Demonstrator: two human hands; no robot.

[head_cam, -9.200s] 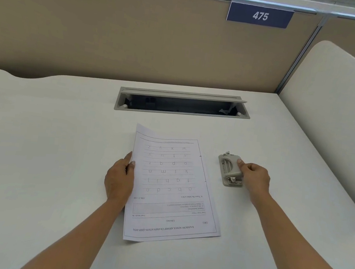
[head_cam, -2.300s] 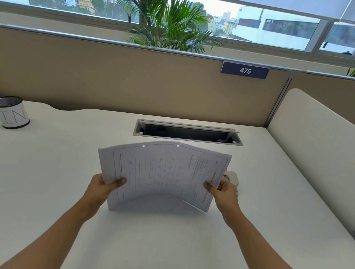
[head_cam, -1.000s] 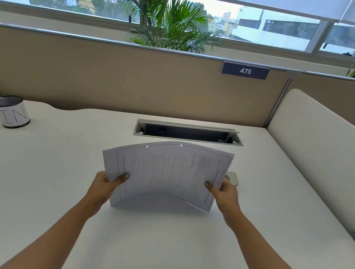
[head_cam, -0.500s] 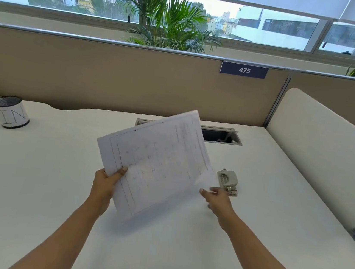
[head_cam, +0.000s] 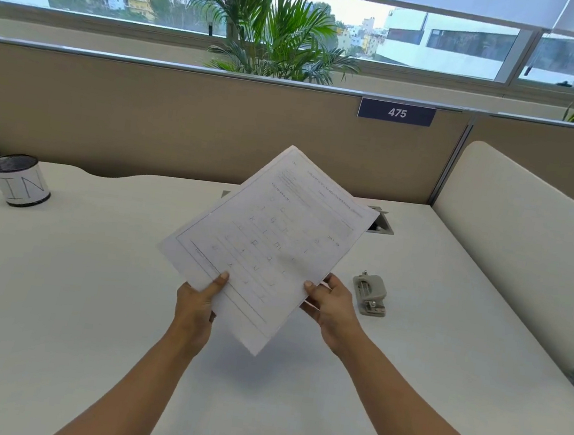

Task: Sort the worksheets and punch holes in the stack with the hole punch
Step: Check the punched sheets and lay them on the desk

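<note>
White desk (head_cam: 85,300) below, both hands lift the worksheets (head_cam: 267,244) tilted: left hand (head_cam: 195,305) pinches the near edge, right hand (head_cam: 333,309) pinches the right edge. Hole punch (head_cam: 369,294) lies toward the desk's right edge.

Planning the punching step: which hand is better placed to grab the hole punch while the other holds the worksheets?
Likely the right hand: the hole punch lies on the desk just beside it. The left hand holds the worksheets on the other side and would cross them.
</note>
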